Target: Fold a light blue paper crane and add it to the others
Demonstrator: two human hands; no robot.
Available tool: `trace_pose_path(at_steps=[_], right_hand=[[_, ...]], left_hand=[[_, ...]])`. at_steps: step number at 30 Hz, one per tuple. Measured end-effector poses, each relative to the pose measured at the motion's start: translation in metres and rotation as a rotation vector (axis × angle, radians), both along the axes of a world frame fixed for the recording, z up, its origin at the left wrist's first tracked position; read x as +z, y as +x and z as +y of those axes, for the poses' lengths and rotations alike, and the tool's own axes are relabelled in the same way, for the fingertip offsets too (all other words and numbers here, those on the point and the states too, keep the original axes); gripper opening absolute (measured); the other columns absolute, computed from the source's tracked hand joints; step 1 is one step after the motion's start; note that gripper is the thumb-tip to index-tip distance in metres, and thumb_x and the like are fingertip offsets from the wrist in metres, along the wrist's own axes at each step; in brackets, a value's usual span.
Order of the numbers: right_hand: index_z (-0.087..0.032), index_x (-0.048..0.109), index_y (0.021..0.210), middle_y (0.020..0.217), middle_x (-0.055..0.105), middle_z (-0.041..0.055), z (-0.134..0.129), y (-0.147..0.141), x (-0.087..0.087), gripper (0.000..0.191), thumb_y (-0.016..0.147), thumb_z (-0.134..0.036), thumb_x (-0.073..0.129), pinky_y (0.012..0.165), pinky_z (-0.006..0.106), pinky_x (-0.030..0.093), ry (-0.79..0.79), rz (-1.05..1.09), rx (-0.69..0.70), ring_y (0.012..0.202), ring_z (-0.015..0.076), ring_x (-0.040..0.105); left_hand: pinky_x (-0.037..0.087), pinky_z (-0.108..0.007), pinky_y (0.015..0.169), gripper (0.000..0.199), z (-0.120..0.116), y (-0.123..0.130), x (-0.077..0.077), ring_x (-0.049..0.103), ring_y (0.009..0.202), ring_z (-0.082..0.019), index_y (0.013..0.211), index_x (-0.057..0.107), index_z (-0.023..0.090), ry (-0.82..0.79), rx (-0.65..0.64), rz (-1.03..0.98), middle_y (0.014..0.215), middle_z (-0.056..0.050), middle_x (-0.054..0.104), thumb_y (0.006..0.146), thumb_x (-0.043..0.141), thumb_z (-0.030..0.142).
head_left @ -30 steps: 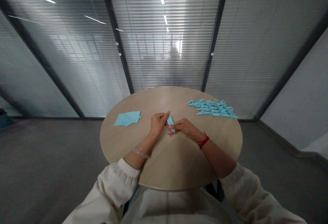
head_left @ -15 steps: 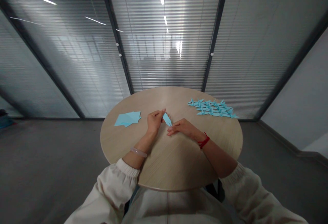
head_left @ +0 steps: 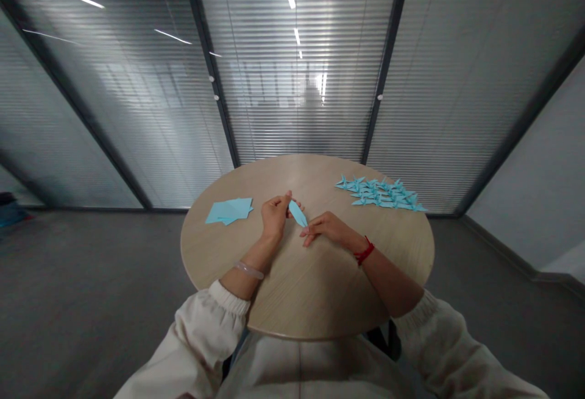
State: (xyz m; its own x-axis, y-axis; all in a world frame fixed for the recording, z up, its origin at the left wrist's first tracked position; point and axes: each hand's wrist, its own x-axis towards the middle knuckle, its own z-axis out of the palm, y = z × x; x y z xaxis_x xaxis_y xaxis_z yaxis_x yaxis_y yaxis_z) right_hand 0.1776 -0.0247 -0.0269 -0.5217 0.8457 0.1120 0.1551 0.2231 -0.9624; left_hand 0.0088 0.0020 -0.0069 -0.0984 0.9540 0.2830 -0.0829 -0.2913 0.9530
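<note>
Between my hands, above the middle of the table, is a narrow folded piece of light blue paper (head_left: 298, 213), pointed at its lower end. My left hand (head_left: 274, 215) pinches its upper left edge between thumb and fingers. At the lower tip, the thumb and fingertips of my right hand (head_left: 326, 228) close on the paper. Some of the left fingers are hidden behind the paper.
Flat blue paper sheets (head_left: 228, 210) lie overlapping at the left of the round wooden table (head_left: 315, 301). Several rows of folded blue paper cranes (head_left: 384, 194) stand at the back right. Behind the table is a glass partition with blinds (head_left: 301, 125).
The folded paper has turned slightly and looks rounder along its edges. My left thumb has shifted a little to the left, and my right fingertips have moved slightly.
</note>
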Motion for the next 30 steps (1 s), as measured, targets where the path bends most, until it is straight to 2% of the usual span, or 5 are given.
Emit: trace_pose_path(at_steps=[4, 13, 19, 25, 30], right_hand=[[-0.013, 0.078, 0.081, 0.074, 0.075, 0.0091, 0.001, -0.001, -0.001, 0.039, 0.072, -0.049, 0.070, 0.083, 0.036, 0.053, -0.024, 0.079, -0.044, 0.075, 0.0223, 0.071], [-0.015, 0.075, 0.083, 0.090, 0.074, 0.0119, 0.010, 0.007, -0.002, 0.036, 0.068, -0.048, 0.076, 0.074, 0.035, 0.055, -0.026, 0.390, -0.421, 0.077, 0.0218, 0.070], [-0.017, 0.071, 0.076, 0.077, 0.069, 0.0037, 0.016, 0.014, 0.000, 0.031, 0.067, -0.047, 0.072, 0.068, 0.028, 0.052, 0.096, 0.491, -0.661, 0.074, 0.0176, 0.065], [-0.017, 0.069, 0.067, 0.066, 0.063, -0.0001, 0.016, 0.012, -0.001, 0.025, 0.074, -0.041, 0.067, 0.067, 0.027, 0.044, 0.276, 0.283, -0.592, 0.067, 0.0146, 0.056], [-0.017, 0.069, 0.069, 0.069, 0.064, 0.0001, 0.015, 0.009, -0.001, 0.024, 0.075, -0.040, 0.066, 0.068, 0.027, 0.041, 0.293, 0.214, -0.519, 0.068, 0.0148, 0.054]], left_hand=[[0.052, -0.027, 0.054, 0.051, 0.005, -0.002, -0.001, 0.066, 0.058, -0.018, 0.073, 0.066, 0.010, -0.021, -0.001, -0.039, 0.066, -0.009, 0.070, 0.072, 0.068, 0.061], [0.056, -0.029, 0.064, 0.040, 0.012, -0.005, -0.005, 0.066, 0.061, -0.016, 0.073, 0.065, 0.012, -0.114, -0.094, -0.125, 0.066, -0.005, 0.069, 0.061, 0.082, 0.046], [0.054, -0.027, 0.066, 0.040, 0.003, 0.002, -0.005, 0.066, 0.064, -0.015, 0.075, 0.066, 0.012, -0.192, -0.379, 0.101, 0.069, -0.006, 0.071, 0.053, 0.088, 0.037], [0.052, -0.030, 0.071, 0.047, -0.005, 0.005, -0.002, 0.066, 0.068, -0.017, 0.076, 0.071, 0.010, -0.232, -0.555, 0.210, 0.076, -0.010, 0.073, 0.056, 0.083, 0.051], [0.051, -0.032, 0.075, 0.045, -0.008, 0.006, -0.004, 0.066, 0.071, -0.018, 0.074, 0.072, 0.008, -0.196, -0.672, 0.221, 0.074, -0.011, 0.072, 0.063, 0.080, 0.051]])
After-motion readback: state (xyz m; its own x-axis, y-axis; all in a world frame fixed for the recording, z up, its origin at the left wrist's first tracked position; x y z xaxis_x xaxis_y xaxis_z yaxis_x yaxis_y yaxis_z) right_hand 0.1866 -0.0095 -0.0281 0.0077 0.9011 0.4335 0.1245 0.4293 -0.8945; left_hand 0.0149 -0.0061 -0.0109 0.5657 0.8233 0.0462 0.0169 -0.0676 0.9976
